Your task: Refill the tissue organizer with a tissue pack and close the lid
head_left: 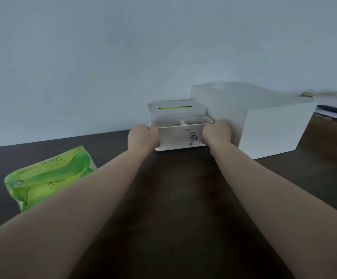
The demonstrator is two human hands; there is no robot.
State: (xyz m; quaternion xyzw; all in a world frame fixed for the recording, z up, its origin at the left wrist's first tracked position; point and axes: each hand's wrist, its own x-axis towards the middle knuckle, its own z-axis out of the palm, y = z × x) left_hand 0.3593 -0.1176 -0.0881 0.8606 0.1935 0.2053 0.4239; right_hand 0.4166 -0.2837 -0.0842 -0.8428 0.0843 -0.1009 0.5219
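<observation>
A white tissue organizer (pixel 178 137) stands at the far side of the dark table, against the wall. Its lid (pixel 176 107) lies flat on top, and green shows through the slot. Two small front compartments sit below the lid. My left hand (pixel 143 137) grips the organizer's left front corner. My right hand (pixel 216 133) grips its right front corner. A green tissue pack (pixel 49 176) lies flat on the table at the left, partly behind my left forearm.
A large white box (pixel 272 127) stands right next to the organizer on its right side. Papers and dark pens (pixel 336 110) lie at the far right. The dark wooden table (pixel 175 198) stretches toward me between my arms.
</observation>
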